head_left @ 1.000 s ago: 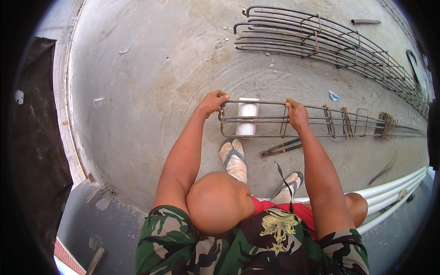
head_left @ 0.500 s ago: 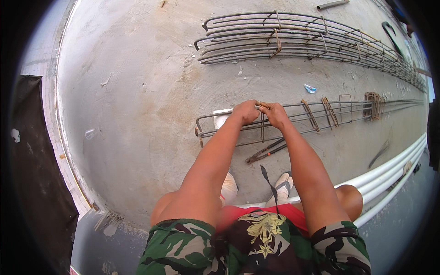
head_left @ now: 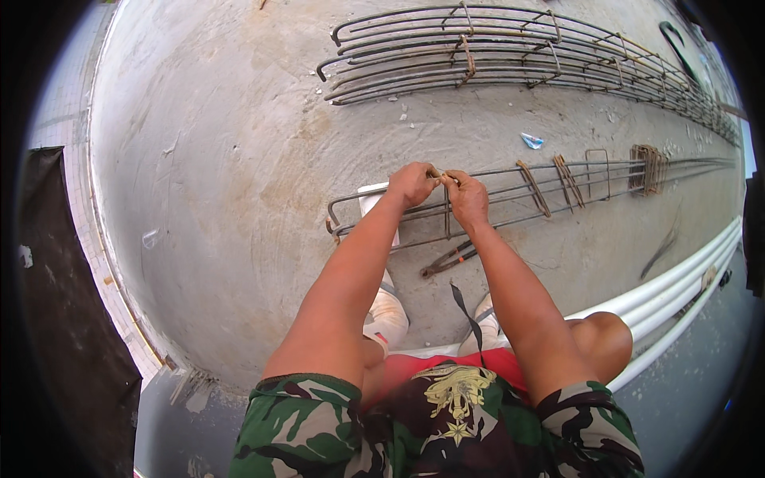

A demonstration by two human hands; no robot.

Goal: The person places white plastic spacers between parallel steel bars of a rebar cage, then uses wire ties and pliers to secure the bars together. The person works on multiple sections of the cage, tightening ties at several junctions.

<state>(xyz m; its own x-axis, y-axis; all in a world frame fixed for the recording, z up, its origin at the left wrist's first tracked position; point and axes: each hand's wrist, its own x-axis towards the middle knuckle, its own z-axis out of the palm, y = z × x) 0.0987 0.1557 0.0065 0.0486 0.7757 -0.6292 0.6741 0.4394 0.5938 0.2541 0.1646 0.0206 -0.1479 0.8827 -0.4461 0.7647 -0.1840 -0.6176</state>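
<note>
Both my hands meet at the top corner of a rectangular stirrup (head_left: 448,217) on a long rebar frame (head_left: 502,201). My left hand (head_left: 413,184) is closed, its thumb and fingers bunched at the far bar. Close beside it, my right hand (head_left: 468,199) pinches at the same corner. Whatever lies between the fingertips is too small to make out. On the concrete just below the frame lies a pair of pincers (head_left: 437,268), its handles partly hidden behind my right forearm. A white block-like object (head_left: 371,197) sits under the frame's hooked left end.
Several more stirrups (head_left: 649,170) hang bunched along the frame to the right. A larger stack of rebar cages (head_left: 478,60) lies beyond it. White pipes (head_left: 677,291) run along the right near my knee. A small blue-white wrapper (head_left: 531,141) lies on the concrete.
My right hand has turned at the stirrup corner, with its fingers now pointing more away from me. My left hand stays at the bar. The whole view has shifted slightly.
</note>
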